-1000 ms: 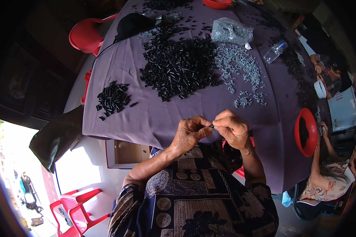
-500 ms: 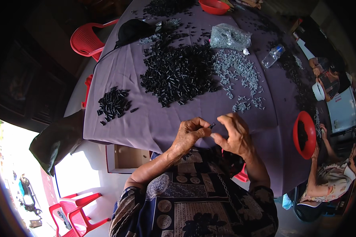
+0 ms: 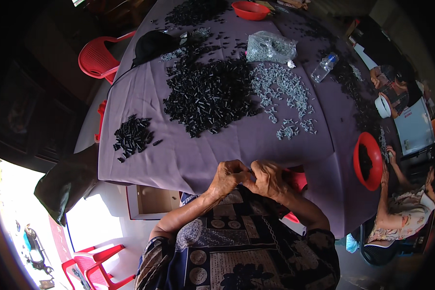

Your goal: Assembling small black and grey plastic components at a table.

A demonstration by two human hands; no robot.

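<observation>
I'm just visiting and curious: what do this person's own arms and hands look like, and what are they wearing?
Both the left hand and the right hand are bare, with no gloves; no rings or watch can be made out. The forearms are bare too. Short sleeves end near the elbows, part of a dark navy garment printed with pale round medallions and panels.

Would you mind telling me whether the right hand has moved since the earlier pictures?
Yes. The right hand has dropped from over the purple cloth to the table's near edge, closing against the left hand.
</observation>
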